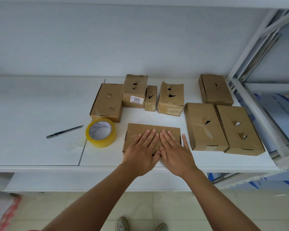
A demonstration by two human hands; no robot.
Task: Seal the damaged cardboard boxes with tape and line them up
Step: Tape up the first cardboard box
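Both hands, left hand [141,151] and right hand [174,151] (fingers spread), press flat on the near box [140,130].

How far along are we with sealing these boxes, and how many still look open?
Done: the box second from right seems to have clear tape over its tear, though glare makes that uncertain. In hand: the left hand and right hand press flat on the front box, with the tape roll and knife beside it. Left: six other boxes, such as the rightmost, show open tears, and no neat line is formed.

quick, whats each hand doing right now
Left hand: open, fingers straight, pressing flat on the front box.
Right hand: open, pressing flat on the same box.
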